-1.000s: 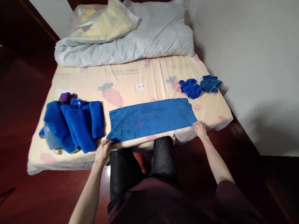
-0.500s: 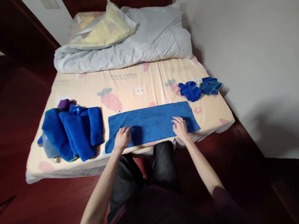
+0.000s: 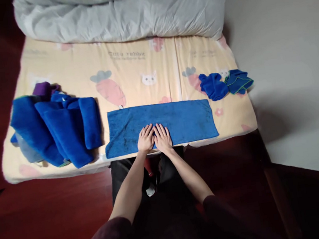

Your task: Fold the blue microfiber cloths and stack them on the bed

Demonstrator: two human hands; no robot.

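A blue towel (image 3: pixel 187 120) lies spread as a long rectangle along the bed's front edge, slightly creased at its left end. My left hand (image 3: pixel 146 138) rests flat on the towel near its middle, fingers stretched out. Right beside it, my right hand (image 3: pixel 162 136) also lies flat on the cloth with its fingers extended. The hands almost touch at the fingertips, and neither grips anything.
Left of the towel is a heap of thick blue cloths (image 3: pixel 61 127) with a purple cloth (image 3: pixel 42 90) behind. Two small crumpled blue cloths (image 3: pixel 214 86) (image 3: pixel 239 81) lie at the right. A grey quilt (image 3: pixel 124 21) crosses the back of the patterned bed (image 3: pixel 137 81); a wall (image 3: pixel 288 61) stands right.
Both hands have moved inward from apart to side by side at the towel's middle, and their fingers have flattened out. The view has tilted down and come closer to the bed.
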